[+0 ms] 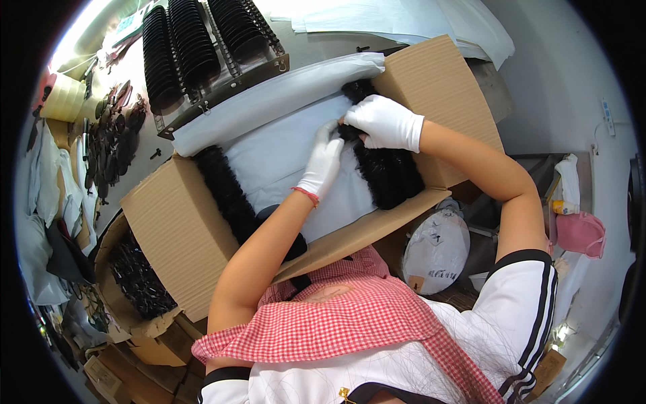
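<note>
An open cardboard box (176,225) sits in front of me, lined with white paper (282,151). Rows of thin black pieces are packed along its sides, one row (225,192) at the left and a thicker row (387,168) at the right. My right hand (387,124), in a white glove, is closed at the upper part of the right row, its fingertips pinching black pieces. Beside it my left hand (323,158), gloved too, has its fingers pressed together, their tips meeting the right hand's. What lies between the left fingertips is hidden.
Metal racks (225,87) of black oval pieces stand on the table beyond the box. Sunglass-like pieces (118,145) lie at the left, near tape rolls (64,96). A carton of dark pieces (145,276) is at lower left. A round wrapped bundle (437,246) sits right of the box.
</note>
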`<state>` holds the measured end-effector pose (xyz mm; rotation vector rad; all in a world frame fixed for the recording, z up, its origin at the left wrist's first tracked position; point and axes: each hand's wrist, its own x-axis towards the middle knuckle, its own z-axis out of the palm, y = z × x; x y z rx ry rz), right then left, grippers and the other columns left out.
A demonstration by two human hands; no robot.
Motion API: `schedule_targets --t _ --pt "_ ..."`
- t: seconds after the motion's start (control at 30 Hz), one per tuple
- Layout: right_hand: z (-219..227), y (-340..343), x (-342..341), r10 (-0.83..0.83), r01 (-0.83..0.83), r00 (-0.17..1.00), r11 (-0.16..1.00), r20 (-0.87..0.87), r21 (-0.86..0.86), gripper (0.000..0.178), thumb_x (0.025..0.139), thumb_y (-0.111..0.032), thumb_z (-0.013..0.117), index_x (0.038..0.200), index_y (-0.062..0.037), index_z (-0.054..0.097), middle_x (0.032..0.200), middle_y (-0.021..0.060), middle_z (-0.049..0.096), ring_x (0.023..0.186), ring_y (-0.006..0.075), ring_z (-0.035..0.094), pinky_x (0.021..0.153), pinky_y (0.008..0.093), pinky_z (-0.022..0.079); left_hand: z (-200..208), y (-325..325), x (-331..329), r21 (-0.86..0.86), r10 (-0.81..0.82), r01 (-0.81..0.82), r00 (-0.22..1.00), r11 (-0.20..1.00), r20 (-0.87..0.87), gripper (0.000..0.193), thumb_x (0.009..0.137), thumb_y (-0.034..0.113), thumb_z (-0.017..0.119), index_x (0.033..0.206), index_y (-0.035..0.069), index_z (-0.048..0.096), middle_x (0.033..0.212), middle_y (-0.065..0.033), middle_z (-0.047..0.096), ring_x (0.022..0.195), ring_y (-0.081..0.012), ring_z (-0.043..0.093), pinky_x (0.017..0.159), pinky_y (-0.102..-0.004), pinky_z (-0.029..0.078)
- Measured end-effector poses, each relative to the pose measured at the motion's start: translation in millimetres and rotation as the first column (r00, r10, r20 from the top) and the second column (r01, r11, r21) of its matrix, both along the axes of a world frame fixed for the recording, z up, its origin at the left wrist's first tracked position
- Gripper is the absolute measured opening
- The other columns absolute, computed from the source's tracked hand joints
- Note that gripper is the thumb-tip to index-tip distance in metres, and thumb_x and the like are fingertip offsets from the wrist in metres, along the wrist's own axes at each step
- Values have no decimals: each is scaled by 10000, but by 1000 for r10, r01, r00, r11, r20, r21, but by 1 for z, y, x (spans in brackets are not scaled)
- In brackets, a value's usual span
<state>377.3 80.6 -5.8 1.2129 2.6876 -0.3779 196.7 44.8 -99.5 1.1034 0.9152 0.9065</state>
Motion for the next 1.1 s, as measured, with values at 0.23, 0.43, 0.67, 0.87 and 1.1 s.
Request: schedule_targets --t 0.23,0.43,0.67,0.87,1.1 --pt "-16 -30 18 8 11 993 987 -114 162 606 802 -317 745 1265 23 553 1249 209 586 1241 372 515 1146 505 316 -39 -23 41 436 268 -128 923 891 -276 319 1005 207 464 1210 -27 533 1196 -254 537 1114 -412 499 1022 -477 371" --pt "5 -31 15 -69 61 993 994 91 90 774 797 -288 739 1416 58 431 1480 230 425 1430 389 328 1180 533 247 -25 -16 75 452 444 -255 809 855 -384 259 968 206 490 1094 6 597 1063 -239 599 1007 -429 533 905 -508 411" --pt "53 15 -4 -47 85 961 988 -273 132 498 817 -141 709 1286 -17 592 1342 171 574 1328 362 468 1118 447 362 11 -1 51 339 137 157 700 928 -701 402 957 377 511 1090 17 632 1046 -223 639 980 -412 601 883 -514 459" --pt "76 55 -59 -172 220 710 975 -683 -17 477 934 -114 618 1392 -22 522 1377 165 584 1258 268 576 1089 345 422 46 25 9 121 -130 246 799 962 -587 622 996 510 416 1331 -8 488 1353 -311 533 1255 -485 497 1067 -515 388" --pt "79 71 -140 -398 200 423 917 -814 -345 593 1012 -145 540 1538 -3 306 1563 162 386 1384 213 451 1164 312 326 77 69 -134 903 805 -258 577 342 -141 421 817 -37 615 1227 -1 528 1224 -172 562 1164 -342 528 1051 -457 382"
